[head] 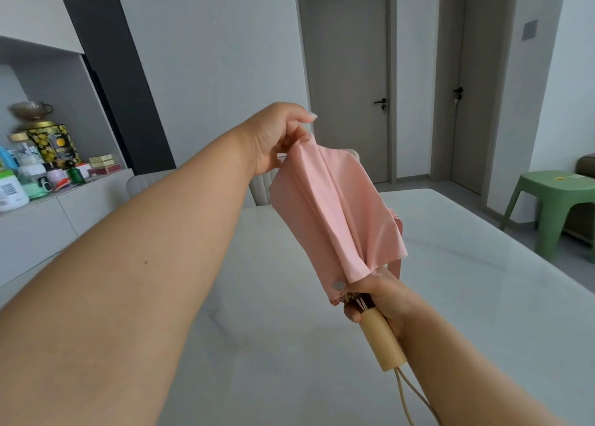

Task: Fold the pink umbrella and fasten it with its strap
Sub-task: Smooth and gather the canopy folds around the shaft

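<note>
The pink umbrella (335, 213) is collapsed and held in the air above the table, its tip pointing away and up. Its loose pink canopy hangs in soft folds. My left hand (278, 136) pinches the far top end of the fabric between thumb and fingers. My right hand (375, 295) grips the umbrella where the ribs meet the pale wooden handle (381, 342), which points toward me with a beige cord dangling from it. A narrow pink strap (396, 266) hangs loose at the canopy's right edge, just above my right hand.
A white marble-look table (467, 297) spreads beneath my hands. Light chairs (260, 189) stand at its far side. A counter with tins, jars and bottles (42, 168) runs along the left. A green plastic stool (553, 206) is at right; two grey doors (349, 81) stand behind.
</note>
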A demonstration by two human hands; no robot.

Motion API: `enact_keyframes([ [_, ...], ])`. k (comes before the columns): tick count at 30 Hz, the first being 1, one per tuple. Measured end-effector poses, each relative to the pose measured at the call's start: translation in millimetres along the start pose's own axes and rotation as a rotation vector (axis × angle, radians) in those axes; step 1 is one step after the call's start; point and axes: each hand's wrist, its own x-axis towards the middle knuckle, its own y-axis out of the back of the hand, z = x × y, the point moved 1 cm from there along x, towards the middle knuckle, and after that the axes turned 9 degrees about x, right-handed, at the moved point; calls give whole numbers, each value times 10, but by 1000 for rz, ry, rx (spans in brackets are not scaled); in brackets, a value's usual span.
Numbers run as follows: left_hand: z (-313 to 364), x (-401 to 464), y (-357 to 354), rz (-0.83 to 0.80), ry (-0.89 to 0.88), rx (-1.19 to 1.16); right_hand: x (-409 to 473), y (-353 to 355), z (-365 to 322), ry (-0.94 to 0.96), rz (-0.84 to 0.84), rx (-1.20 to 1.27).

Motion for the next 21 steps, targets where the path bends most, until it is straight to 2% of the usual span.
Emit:
enact_keyframes([
  [3, 14, -26, 52, -1, -2, -156, 30, 26, 24, 9, -6, 16],
  [8, -22, -63, 56, 85, 44, 132, 38, 13, 39, 21, -16, 49],
  [11, -37, -66, 77, 66, 33, -15, 22, -7, 49, 25, -39, 51],
  [14, -49, -82, 89, 108, 22, 110, 22, -6, 51, 21, -41, 50],
  [17, -50, -64, 100, 158, -4, 29, 34, 2, 56, 16, -33, 53],
  [21, -60, -70, 87, 148, -16, 119, 47, 26, 72, 12, -31, 83],
])
